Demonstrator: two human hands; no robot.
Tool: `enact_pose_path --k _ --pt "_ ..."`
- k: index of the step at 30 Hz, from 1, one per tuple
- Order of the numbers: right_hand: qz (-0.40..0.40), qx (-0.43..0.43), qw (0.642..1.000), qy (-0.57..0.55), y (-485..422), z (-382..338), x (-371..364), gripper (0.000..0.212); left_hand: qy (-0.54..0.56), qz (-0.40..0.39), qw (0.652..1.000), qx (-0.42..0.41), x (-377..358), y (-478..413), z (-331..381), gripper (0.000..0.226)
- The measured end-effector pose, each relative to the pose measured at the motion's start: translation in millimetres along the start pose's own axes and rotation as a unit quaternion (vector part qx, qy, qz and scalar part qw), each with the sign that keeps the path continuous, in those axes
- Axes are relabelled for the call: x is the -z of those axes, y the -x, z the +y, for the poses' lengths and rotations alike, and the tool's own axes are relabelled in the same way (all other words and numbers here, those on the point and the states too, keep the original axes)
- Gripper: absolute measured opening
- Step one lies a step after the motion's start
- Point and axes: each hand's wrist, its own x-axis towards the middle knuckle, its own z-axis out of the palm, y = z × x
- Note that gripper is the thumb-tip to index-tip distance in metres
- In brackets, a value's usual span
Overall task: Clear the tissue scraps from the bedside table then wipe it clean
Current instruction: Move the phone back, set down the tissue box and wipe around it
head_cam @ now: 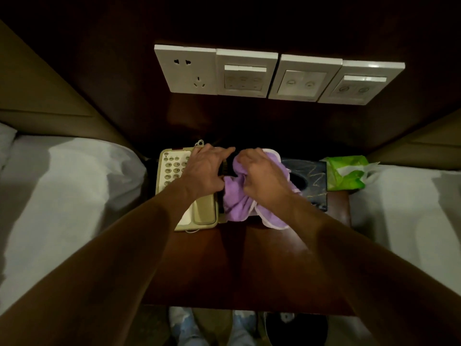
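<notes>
1. L hand point(204, 171): we see it palm-down on the phone point(172, 171), fingers spread and nearly straight, gripping nothing. The thumb sits just beside the cloth.
2. R hand point(259, 176): fingers curled tight, gripping a bunched purple cloth point(237, 203) w/ white edging.
3. The cloth lies mid-table, touching the phone's R side and overlapping the black marbled tissue box point(311, 181).
4. Table point(249, 265): dark wood, between two white beds; its front half is bare.
5. Green pack point(346, 176) at the far R corner, just beside the box. We can't read any print on it.
6. The phone keypad digits are too blurry for us to read.
7. Wall behind: a socket plate point(185, 68) plus three switch plates point(309, 78); their markings aren't legible.
</notes>
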Motion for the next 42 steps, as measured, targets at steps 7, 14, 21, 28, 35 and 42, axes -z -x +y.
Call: enact_pose_path --k 7,14,21,28,35,42 --pt "0.07 -0.136 0.988 0.037 -10.6 -8.3 -3.8 0.03 0.032 -0.021 0.999 0.017 4.5 -0.4 4.1 0.095" --pt "0.008 0.004 0.995 0.102 -10.1 6.9 9.0 0.029 0.077 -0.032 0.996 0.026 8.0 -5.1 10.5 0.068" --pt "0.059 -0.182 0.977 0.098 2.2 18.3 14.2 0.038 0.074 -0.042 0.996 0.035 12.3 -7.1 14.9 0.066" --pt "0.027 -0.077 0.995 0.063 -11.5 -20.3 -3.4 0.043 0.057 -0.047 0.996 0.039 7.9 -11.2 12.6 0.06" --pt "0.075 -0.221 0.964 0.123 38.3 42.9 21.9 0.048 0.067 -0.045 0.995 0.053 9.4 -12.6 17.1 0.067" --pt "0.051 -0.186 0.979 0.072 1.7 -20.2 -3.2 0.047 -0.006 -0.076 0.997 0.027 11.2 -17.4 20.4 0.078"
